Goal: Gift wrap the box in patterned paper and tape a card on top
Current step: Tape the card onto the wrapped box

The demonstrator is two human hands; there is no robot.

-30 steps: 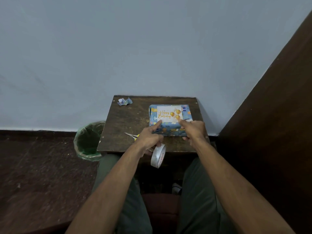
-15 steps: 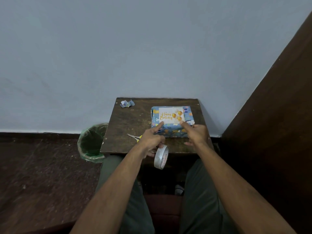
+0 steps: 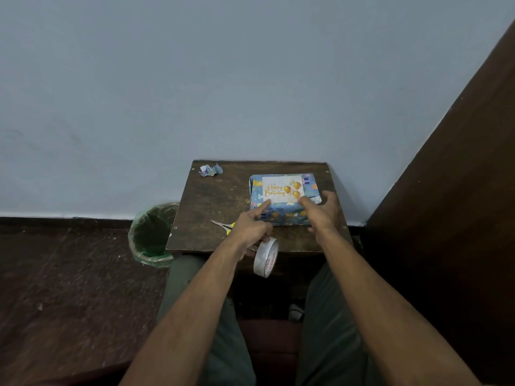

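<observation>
Hiding scissors (image 3: 223,225): left hand (image 3: 250,227).

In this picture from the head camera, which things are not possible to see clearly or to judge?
- Tape strip on the card: none visible in the head view; clear tape is too small and faint.
- Scissors: handles partly hidden behind the left hand.
- Tape roll: print too small to read fully; the left hand covers its top.
- Wrapped box: near right corner hidden by the right hand.
- Bin: contents too dark to tell.
</observation>
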